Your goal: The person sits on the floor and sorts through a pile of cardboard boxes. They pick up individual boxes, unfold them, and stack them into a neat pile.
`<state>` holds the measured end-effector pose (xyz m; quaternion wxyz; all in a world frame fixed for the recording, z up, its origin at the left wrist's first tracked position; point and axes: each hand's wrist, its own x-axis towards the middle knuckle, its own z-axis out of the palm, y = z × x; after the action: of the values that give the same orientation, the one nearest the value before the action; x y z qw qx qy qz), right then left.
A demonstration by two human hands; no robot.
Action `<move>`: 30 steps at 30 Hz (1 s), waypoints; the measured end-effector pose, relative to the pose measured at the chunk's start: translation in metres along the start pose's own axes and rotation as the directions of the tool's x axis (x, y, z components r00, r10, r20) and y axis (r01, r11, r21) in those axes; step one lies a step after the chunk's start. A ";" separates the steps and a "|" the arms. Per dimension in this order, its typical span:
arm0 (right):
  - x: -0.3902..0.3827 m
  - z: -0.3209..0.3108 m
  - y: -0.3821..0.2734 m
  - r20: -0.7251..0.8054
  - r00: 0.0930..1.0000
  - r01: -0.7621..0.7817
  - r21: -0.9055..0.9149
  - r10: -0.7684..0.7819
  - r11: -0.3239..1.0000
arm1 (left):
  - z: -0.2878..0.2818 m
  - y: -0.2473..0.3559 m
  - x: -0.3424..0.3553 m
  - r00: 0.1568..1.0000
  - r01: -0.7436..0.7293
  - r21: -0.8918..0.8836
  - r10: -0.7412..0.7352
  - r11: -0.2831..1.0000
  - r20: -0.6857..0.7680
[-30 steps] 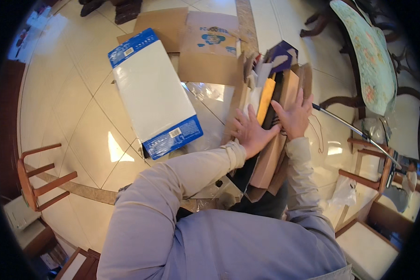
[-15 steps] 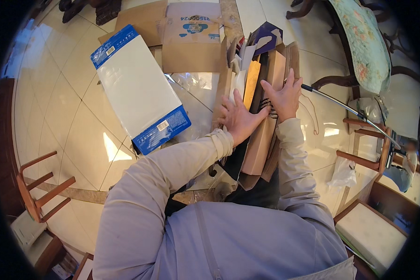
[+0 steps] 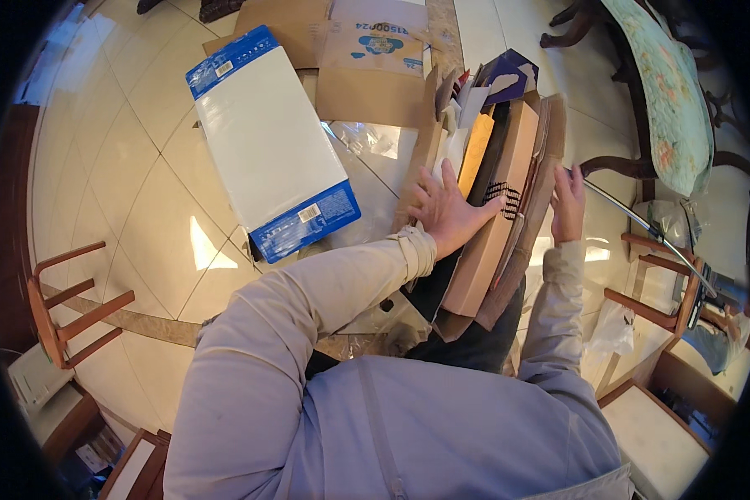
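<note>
In front of me stands a bundle of flattened cardboard [image 3: 544, 179] packed on edge, with a long pinkish-tan carton [image 3: 475, 271], a yellow-orange strip [image 3: 476, 156], black pieces and white paper in it. A torn purple box [image 3: 510, 77] sits at its far end. My left hand [image 3: 452, 212] lies across the bundle with fingers spread, its thumb against the tan carton near the black print. On the far right side, my right hand [image 3: 567, 208] is upright beside the outer brown flap, fingers stretched out and holding nothing; whether its fingertips touch the flap I cannot tell.
A white and blue flat box [image 3: 267, 142] lies on the tiled floor to the left, with brown cartons [image 3: 371, 79] behind. Clear plastic wrap [image 3: 362, 140] lies between. A metal pole [image 3: 633, 215], a wooden stool [image 3: 650, 312] and a cloth-covered bench [image 3: 671, 100] are at right.
My right hand has moved right, off the tan carton to the outer side of the bundle. The outer brown flap now leans further right. My left hand stays on the bundle.
</note>
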<state>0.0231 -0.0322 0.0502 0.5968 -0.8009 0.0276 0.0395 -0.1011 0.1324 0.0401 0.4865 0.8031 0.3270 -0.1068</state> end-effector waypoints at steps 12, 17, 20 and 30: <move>-0.014 0.063 -0.014 0.065 0.979 0.176 -0.750 -0.193 0.638 | 0.005 -0.005 0.003 0.999 0.007 0.031 -0.005 0.999 -0.049; -0.023 0.103 -0.030 -0.017 0.986 0.045 -0.929 -0.165 0.367 | 0.017 0.000 0.001 0.997 0.058 0.028 -0.056 0.998 -0.053; -0.018 0.097 -0.031 -0.040 0.991 0.005 -0.942 -0.127 0.335 | 0.021 0.012 -0.003 0.997 0.077 0.046 -0.077 0.996 0.004; -0.018 0.079 -0.027 0.031 0.996 0.061 -0.907 -0.079 0.417 | 0.027 0.023 -0.009 0.994 0.104 0.015 -0.104 0.994 0.021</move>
<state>0.0049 0.0509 0.0559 0.0726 -0.9969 -0.0265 0.0168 -0.0890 0.0985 0.0473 0.4781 0.7872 0.3622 -0.1432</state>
